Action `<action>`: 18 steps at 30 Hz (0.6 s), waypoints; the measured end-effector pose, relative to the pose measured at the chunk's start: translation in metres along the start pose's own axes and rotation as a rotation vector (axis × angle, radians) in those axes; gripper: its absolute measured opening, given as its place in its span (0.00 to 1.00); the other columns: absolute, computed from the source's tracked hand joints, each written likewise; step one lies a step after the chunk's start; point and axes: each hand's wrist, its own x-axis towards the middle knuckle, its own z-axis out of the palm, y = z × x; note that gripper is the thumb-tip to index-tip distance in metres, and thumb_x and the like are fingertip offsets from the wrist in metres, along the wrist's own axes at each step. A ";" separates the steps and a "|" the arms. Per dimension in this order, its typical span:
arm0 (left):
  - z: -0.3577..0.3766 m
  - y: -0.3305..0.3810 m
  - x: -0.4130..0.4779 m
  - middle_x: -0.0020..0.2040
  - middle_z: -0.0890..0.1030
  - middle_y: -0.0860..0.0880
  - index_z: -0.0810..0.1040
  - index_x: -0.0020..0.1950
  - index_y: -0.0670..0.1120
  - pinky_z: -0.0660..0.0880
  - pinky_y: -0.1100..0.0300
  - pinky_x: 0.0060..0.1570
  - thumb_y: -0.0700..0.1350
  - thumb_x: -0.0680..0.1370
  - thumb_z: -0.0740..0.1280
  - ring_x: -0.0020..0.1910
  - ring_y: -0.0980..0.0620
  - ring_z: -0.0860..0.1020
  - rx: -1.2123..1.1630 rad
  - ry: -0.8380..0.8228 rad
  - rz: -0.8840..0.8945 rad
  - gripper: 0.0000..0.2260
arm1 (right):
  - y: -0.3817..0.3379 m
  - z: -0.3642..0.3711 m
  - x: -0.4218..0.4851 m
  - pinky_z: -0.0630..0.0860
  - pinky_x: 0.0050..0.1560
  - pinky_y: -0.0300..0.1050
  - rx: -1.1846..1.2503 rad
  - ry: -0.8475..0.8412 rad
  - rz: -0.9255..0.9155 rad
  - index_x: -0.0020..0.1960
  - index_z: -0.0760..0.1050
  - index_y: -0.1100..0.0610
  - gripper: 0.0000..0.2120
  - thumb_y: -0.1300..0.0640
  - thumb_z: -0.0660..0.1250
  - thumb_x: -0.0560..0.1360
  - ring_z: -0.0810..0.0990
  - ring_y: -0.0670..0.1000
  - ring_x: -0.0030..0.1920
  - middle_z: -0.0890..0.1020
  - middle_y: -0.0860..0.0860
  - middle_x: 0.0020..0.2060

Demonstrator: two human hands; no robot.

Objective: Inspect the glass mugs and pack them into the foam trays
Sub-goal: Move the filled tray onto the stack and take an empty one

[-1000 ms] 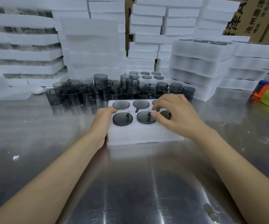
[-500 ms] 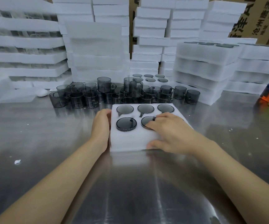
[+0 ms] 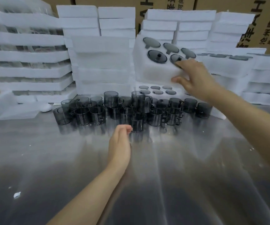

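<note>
The right hand [image 3: 196, 78] pinches the filled foam tray [image 3: 155, 69], thumb under and fingers on top, holding it tilted above the loose smoked-glass mugs [image 3: 131, 111], likely for stacking; the left hand [image 3: 119, 143] hangs loosely curled and empty before those mugs.

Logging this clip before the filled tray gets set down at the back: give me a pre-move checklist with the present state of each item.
1. Right hand grips filled foam tray: ok, fingers on top, thumb on the front face.
2. Tray level: not ok, tilted toward the camera.
3. All pockets filled: cannot tell, right hand covers one.
4. Landing spot, packed tray below: ok, its top is bare.
5. Left hand clear of the loose mugs: ok, holds nothing.
</note>
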 end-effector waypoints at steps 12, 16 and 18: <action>0.002 -0.009 0.008 0.42 0.80 0.64 0.79 0.39 0.55 0.75 0.46 0.57 0.45 0.82 0.55 0.48 0.60 0.77 0.001 0.014 0.024 0.17 | 0.042 0.092 0.068 0.68 0.55 0.49 0.006 -0.171 0.216 0.65 0.70 0.65 0.18 0.63 0.67 0.76 0.74 0.63 0.58 0.76 0.65 0.58; 0.001 -0.006 0.006 0.44 0.79 0.68 0.79 0.40 0.60 0.76 0.51 0.55 0.49 0.80 0.54 0.45 0.69 0.75 0.023 -0.028 0.040 0.16 | 0.049 0.119 0.066 0.72 0.53 0.51 0.004 -0.230 0.224 0.59 0.73 0.66 0.13 0.67 0.66 0.75 0.76 0.63 0.54 0.78 0.64 0.53; 0.001 -0.004 0.005 0.44 0.79 0.68 0.78 0.40 0.61 0.77 0.50 0.55 0.54 0.75 0.53 0.46 0.67 0.77 0.022 -0.042 0.032 0.14 | 0.050 0.130 0.069 0.71 0.55 0.51 0.019 -0.236 0.255 0.61 0.73 0.65 0.15 0.66 0.66 0.75 0.75 0.64 0.56 0.78 0.65 0.55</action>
